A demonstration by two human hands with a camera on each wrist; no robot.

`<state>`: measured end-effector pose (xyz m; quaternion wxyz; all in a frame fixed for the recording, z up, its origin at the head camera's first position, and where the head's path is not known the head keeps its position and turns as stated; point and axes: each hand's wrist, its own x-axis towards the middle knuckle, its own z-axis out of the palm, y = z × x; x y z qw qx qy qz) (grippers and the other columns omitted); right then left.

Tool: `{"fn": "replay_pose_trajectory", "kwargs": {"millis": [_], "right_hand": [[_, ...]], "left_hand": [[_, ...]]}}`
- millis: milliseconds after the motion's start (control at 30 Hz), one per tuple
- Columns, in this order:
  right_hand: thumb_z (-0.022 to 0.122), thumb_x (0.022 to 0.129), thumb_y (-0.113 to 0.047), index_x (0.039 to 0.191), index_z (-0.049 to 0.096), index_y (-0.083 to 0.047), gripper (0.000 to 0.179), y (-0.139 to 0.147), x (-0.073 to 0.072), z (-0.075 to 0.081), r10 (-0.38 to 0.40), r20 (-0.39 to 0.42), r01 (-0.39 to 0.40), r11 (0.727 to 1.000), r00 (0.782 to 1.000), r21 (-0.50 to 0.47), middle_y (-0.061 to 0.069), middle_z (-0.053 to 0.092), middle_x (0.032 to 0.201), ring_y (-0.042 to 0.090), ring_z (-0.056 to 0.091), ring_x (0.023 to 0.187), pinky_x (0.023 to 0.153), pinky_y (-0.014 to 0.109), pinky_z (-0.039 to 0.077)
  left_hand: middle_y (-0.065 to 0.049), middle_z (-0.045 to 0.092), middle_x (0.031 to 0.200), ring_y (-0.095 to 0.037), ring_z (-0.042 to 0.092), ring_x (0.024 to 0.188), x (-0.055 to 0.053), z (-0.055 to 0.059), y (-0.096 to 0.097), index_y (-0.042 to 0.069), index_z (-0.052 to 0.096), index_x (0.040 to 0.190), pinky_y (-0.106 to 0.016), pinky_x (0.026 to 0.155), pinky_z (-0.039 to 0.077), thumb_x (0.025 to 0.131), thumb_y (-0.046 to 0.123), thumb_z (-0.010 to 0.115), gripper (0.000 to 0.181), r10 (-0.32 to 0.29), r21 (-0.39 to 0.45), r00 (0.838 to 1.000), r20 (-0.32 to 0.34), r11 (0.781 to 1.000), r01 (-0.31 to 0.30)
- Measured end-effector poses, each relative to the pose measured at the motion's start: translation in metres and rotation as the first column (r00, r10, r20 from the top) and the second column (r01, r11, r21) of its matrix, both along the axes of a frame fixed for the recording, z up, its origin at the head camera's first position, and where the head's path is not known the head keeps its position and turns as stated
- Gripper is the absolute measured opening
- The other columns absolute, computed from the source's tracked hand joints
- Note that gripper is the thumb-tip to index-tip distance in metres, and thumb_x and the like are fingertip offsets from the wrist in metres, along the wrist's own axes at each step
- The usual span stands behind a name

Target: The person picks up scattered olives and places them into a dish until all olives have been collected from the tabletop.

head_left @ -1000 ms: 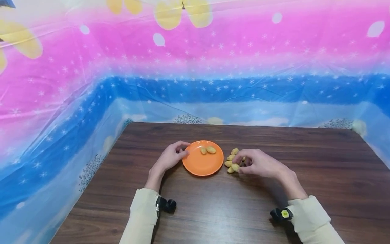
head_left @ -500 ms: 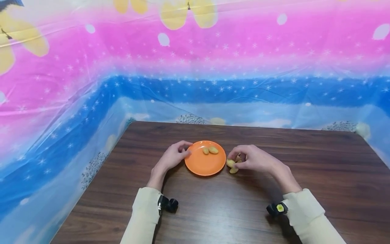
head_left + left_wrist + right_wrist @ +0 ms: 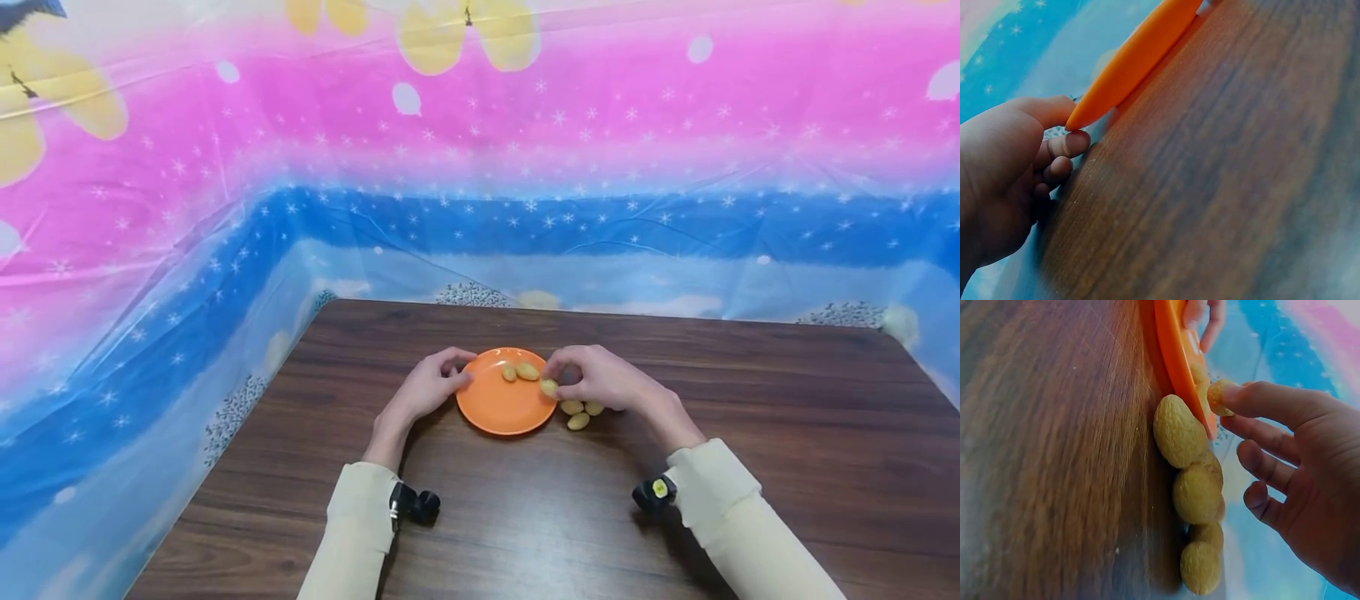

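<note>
An orange plate rests on the table. My left hand pinches its left rim, the thumb and a finger at the edge in the left wrist view. My right hand holds a small yellow-brown oval potato between thumb and forefinger, over the plate's right rim. Two more small potatoes lie on the far part of the plate. Just right of the plate, below the right hand, a pile of several potatoes sits on the table, partly hidden by that hand in the head view.
The dark wood-grain table ends at a far edge in front of a pink and blue patterned cloth. Small black cameras are strapped at both wrists, over pale sleeves.
My right hand has lifted a potato from the pile and moved left to the plate's rim. The left hand stays at the plate; the head view has shifted slightly.
</note>
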<state>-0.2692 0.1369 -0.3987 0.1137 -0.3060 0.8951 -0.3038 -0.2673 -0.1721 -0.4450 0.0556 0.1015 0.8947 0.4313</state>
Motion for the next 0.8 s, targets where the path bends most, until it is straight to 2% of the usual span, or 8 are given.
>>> {"fn": "replay_pose_trajectory", "kwargs": {"millis": [67,233,600,800], "right_hand": [[0.072,0.091,-0.025,0.117,0.070,-0.022,0.026,-0.004,-0.002,0.001,0.003,-0.009,-0.003,1.000,1.000,0.010,-0.009,0.068,0.111,0.013,0.063,0.097,0.084,0.035,0.053],[0.071,0.092,-0.025,0.115,0.070,-0.023,0.023,-0.013,-0.007,0.004,0.007,-0.020,-0.006,0.999,1.000,0.045,-0.006,0.069,0.114,0.015,0.064,0.101,0.086,0.036,0.053],[0.072,0.091,-0.022,0.109,0.072,-0.024,0.018,-0.025,-0.015,-0.002,0.015,-0.040,-0.011,0.995,0.999,0.097,-0.006,0.069,0.108,0.013,0.062,0.092,0.081,0.034,0.052],[0.072,0.091,-0.021,0.104,0.073,-0.026,0.014,-0.028,-0.015,-0.003,0.000,-0.044,0.005,0.993,0.999,0.120,-0.006,0.069,0.108,0.015,0.060,0.093,0.084,0.036,0.052]], "left_hand": [[-0.004,0.054,0.080,-0.022,0.051,0.068,0.000,0.000,0.000,0.029,0.062,0.130,-0.030,0.063,0.038,0.098,0.031,0.062,0.032,-0.002,0.004,1.000,0.000,1.000,0.002],[-0.004,0.054,0.079,-0.022,0.051,0.067,0.000,0.000,0.000,0.028,0.062,0.129,-0.030,0.063,0.038,0.098,0.031,0.062,0.032,-0.002,0.012,1.000,0.001,1.000,0.002],[-0.004,0.054,0.079,-0.021,0.051,0.067,-0.001,0.000,0.000,0.028,0.063,0.129,-0.029,0.062,0.038,0.097,0.031,0.063,0.032,-0.002,0.022,1.000,0.011,1.000,0.002],[-0.004,0.054,0.079,-0.021,0.051,0.067,-0.002,0.000,0.000,0.028,0.062,0.129,-0.029,0.062,0.038,0.097,0.032,0.063,0.032,-0.003,0.019,1.000,0.018,1.000,0.002]]}}
